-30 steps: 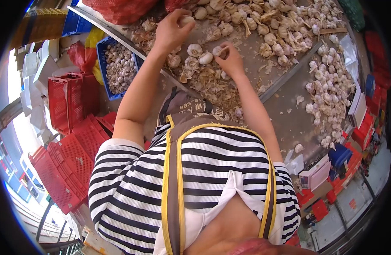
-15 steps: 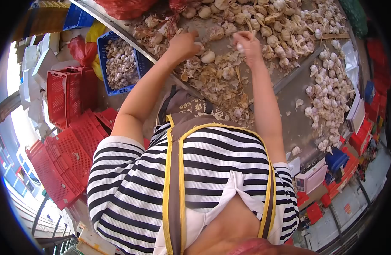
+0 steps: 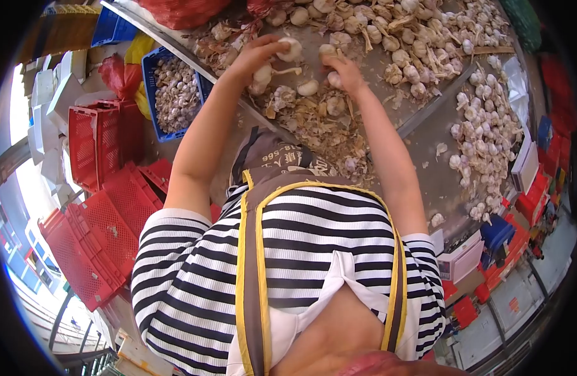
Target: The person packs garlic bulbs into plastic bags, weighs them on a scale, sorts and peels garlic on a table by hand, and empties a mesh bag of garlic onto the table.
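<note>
My left hand (image 3: 256, 57) is closed around a pale garlic bulb (image 3: 290, 49) at its fingertips. Just below it, close to the wrist, is another garlic bulb with a long stem (image 3: 261, 76). Facing it across a small gap, my right hand (image 3: 346, 74) has its fingers curled on a garlic bulb (image 3: 327, 50). A smooth white bulb (image 3: 334, 79) shows against the palm side of that hand; whether it is gripped too I cannot tell. Between and below the hands lie a peeled-looking bulb (image 3: 308, 88) and loose dry skins (image 3: 320, 125).
Untrimmed garlic (image 3: 414, 56) is heaped at the back right of the metal table (image 3: 436, 169). Cleaner bulbs (image 3: 483, 131) lie along its right side. A blue crate (image 3: 152, 94) of garlic stands at left, near red crates (image 3: 107, 141). A red mesh sack (image 3: 182, 12) is at the back.
My right hand has moved left, closer to my left hand. The left hand has shifted slightly up and left, and a garlic bulb now shows at its fingertips.
</note>
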The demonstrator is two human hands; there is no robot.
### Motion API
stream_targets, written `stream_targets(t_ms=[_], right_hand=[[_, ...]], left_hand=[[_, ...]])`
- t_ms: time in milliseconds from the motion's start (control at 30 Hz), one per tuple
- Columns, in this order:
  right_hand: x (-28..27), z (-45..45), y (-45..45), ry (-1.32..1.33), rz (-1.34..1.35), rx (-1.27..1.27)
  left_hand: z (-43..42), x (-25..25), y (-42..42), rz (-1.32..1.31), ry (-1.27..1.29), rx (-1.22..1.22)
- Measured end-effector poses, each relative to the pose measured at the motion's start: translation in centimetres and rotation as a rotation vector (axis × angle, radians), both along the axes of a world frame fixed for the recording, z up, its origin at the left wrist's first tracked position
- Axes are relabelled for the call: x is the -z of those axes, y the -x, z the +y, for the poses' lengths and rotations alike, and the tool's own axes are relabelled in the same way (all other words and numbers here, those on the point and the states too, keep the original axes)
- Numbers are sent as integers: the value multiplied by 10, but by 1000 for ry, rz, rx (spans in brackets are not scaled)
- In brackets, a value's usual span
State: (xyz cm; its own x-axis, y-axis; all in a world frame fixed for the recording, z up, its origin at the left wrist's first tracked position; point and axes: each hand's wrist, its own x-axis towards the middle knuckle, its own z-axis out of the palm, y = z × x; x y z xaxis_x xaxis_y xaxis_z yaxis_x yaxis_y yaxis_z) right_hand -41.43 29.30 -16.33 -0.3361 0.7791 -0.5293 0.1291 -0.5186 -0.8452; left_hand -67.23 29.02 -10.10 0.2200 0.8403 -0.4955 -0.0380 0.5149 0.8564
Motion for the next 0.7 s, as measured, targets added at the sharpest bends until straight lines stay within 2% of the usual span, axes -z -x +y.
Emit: stream_targets(t_ms=[33, 67, 100, 133, 200, 267, 300, 333, 367, 433, 467, 533, 567, 600, 700], right_hand=[[-27, -14, -3, 202, 245, 121], [-30, -22, -8, 197, 238, 137], [-31, -30, -12, 330, 558, 151], [-36, -38, -13, 454, 883, 160], [-49, -59, -10, 465, 956, 190], [-63, -75, -9, 590, 1091, 342], [-55, -84, -14, 596, 1322, 272], [-42, -96, -19, 576, 1322, 286], [-28, -109, -25, 212, 930, 481], [-29, -116, -49, 316, 1190, 852], [-32, -115, -69, 263, 1193, 898], [-51, -122, -118, 346, 1875, 556], [-55, -126, -144, 121, 1838, 603], [-65, -128, -172, -35, 1800, 688], [-101, -137, -238, -368, 1811, 1238]], left_hand=[[2, -6, -4, -7, -3, 15], [2, -13, -9, -200, 46, -68], [1, -21, -15, -391, 102, -150], [-1, -28, -27, -395, 104, -134], [-8, -40, -67, -534, -7, -286], [-16, -35, -100, -259, -155, -98], [-27, -49, -116, -97, -306, 99], [-39, -64, -128, 61, -460, 298], [-45, -67, -135, 43, -471, 325], [-50, -71, -152, 292, -1057, 423], [-50, -75, -156, 248, -1084, 466], [-46, -81, -153, 256, -908, 482], [-43, -79, -148, 348, -888, 512], [-40, -72, -141, 445, -870, 533], [-39, -39, -111, 785, -838, 636]])
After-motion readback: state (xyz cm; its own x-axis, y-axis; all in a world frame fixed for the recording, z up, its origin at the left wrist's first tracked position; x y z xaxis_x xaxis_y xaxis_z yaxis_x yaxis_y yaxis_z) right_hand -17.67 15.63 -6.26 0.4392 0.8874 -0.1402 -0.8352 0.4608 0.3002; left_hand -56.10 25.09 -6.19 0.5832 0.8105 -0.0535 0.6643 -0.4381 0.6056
